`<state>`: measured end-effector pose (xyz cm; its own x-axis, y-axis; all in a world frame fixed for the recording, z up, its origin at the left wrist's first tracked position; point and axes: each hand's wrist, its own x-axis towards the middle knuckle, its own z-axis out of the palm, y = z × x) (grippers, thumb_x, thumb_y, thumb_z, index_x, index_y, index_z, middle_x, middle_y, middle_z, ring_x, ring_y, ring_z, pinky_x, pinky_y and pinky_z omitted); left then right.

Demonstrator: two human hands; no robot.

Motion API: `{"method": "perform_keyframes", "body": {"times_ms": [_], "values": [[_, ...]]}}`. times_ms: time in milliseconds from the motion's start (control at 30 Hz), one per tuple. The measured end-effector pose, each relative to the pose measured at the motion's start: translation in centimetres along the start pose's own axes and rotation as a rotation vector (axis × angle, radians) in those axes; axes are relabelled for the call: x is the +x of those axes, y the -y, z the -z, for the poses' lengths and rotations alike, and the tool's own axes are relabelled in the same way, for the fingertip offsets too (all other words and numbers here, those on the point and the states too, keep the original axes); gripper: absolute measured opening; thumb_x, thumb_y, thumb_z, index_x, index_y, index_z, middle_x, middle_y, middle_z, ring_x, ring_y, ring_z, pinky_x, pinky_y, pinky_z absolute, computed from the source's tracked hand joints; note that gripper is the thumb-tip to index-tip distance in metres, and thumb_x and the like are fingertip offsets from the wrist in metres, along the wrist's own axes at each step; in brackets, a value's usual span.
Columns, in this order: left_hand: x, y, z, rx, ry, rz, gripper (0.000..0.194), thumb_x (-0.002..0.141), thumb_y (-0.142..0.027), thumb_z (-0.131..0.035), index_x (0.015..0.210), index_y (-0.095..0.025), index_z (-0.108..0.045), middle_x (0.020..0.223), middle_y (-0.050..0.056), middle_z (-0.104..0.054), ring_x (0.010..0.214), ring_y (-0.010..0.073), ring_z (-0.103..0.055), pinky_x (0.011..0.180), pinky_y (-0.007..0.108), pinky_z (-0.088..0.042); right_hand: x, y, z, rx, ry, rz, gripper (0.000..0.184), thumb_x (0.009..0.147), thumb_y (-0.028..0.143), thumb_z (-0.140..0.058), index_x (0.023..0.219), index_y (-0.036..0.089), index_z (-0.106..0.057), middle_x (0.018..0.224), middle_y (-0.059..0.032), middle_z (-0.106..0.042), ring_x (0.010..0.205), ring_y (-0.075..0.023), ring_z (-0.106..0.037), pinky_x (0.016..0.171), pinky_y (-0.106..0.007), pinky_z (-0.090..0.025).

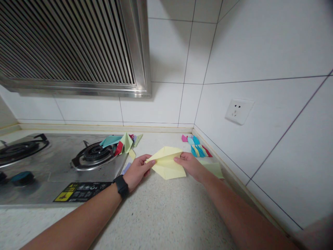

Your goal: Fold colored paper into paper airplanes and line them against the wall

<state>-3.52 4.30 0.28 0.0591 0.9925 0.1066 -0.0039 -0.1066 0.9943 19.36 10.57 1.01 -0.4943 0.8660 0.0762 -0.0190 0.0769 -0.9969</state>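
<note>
A pale yellow sheet of paper (166, 162), partly folded into a pointed shape, lies on the speckled countertop (161, 211). My left hand (136, 172), with a black watch on the wrist, pinches the sheet's left tip. Fingers of my right hand (191, 165) press on its right edge. Both hands are closed on the paper.
A steel gas hob (52, 170) with two burners sits at the left, with several folded coloured papers (122, 142) heaped by its right burner. More small folded pieces (197, 147) and a light green sheet (214, 169) lie by the right wall. An extractor hood (73, 45) hangs above; a wall socket (238, 110) is on the right.
</note>
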Motion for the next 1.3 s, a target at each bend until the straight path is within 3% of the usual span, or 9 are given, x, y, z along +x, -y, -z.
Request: {"method": "perform_keyframes", "body": {"times_ms": [400, 600, 933, 1300], "values": [[0.2, 0.4, 0.2, -0.056, -0.002, -0.001, 0.035, 0.078, -0.047, -0.065, 0.091, -0.015, -0.062, 0.053, -0.006, -0.047, 0.043, 0.0054, -0.038, 0.040, 0.016, -0.026, 0.0, 0.2, 0.1, 0.070, 0.002, 0.030, 0.041, 0.076, 0.042, -0.068, 0.107, 0.015, -0.066, 0.099, -0.0102, -0.072, 0.080, -0.0222, -0.069, 0.077, -0.038, -0.054], [0.1, -0.1, 0.1, -0.085, -0.033, -0.016, 0.033, 0.076, -0.046, -0.066, 0.088, -0.015, -0.063, 0.067, -0.001, -0.059, 0.046, 0.0056, -0.042, 0.041, 0.017, -0.031, -0.2, 0.8, 0.1, 0.095, -0.035, 0.036, 0.040, 0.077, 0.041, -0.067, 0.108, 0.016, -0.065, 0.098, -0.0094, -0.072, 0.079, -0.0222, -0.069, 0.072, -0.035, -0.054], [0.1, -0.2, 0.2, -0.106, -0.082, -0.020, 0.034, 0.075, -0.043, -0.066, 0.094, -0.014, -0.064, 0.072, 0.002, -0.064, 0.047, 0.0065, -0.045, 0.041, 0.018, -0.031, 0.0, 0.8, 0.4, 0.099, -0.071, 0.040, 0.039, 0.074, 0.041, -0.068, 0.104, 0.015, -0.064, 0.094, -0.0086, -0.072, 0.076, -0.0220, -0.068, 0.069, -0.034, -0.052], [0.2, -0.1, 0.3, -0.099, -0.111, -0.048, 0.037, 0.077, -0.046, -0.065, 0.096, -0.015, -0.062, 0.077, 0.002, -0.064, 0.048, 0.0065, -0.046, 0.040, 0.018, -0.032, 0.9, 0.3, 1.1, -0.014, -0.167, 0.139, 0.027, 0.075, 0.035, -0.064, 0.097, 0.020, -0.063, 0.089, -0.0037, -0.070, 0.080, -0.0209, -0.064, 0.073, -0.034, -0.049]]}}
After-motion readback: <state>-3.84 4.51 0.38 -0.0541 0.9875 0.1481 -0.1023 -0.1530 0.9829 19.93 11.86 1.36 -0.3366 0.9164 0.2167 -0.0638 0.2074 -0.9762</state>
